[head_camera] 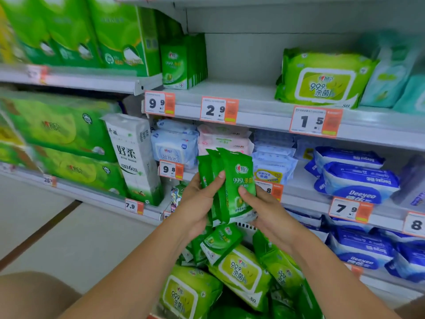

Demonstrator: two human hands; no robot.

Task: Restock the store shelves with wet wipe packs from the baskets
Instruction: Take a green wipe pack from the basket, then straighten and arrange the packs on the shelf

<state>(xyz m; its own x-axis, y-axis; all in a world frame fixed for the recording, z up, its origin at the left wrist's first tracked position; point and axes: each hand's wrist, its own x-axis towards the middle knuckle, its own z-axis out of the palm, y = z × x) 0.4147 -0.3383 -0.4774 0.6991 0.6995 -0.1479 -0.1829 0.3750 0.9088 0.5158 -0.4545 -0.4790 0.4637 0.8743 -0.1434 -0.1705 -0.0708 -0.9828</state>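
Store shelving fills the view, with green tissue bundles (69,134) on the left and blue packs (358,180) on the right. On the upper shelf (241,93), a bare stretch above the 2.9 price tag (218,110) lies between a short row of small green packs (181,63) and a large green wipe pack (322,79).

Both hands hold a bunch of slim green wet wipe packs (232,183) in front of the middle shelf, just above a basket (247,225) heaped with more green packs. The left hand (200,203) grips the bunch from the left, thumb across the front; the right hand (266,210) clamps it from the right and below, thumb pressed on the front pack.

The step in hand looks like gathering and squaring the bunch before shelving it. The packs stand nearly upright, long axis vertical, tops fanned slightly to the upper left, printed faces toward the camera.

The next move probably calls for lifting the bunch to the bare stretch and standing the packs on end, faces outward, beside the matching row.
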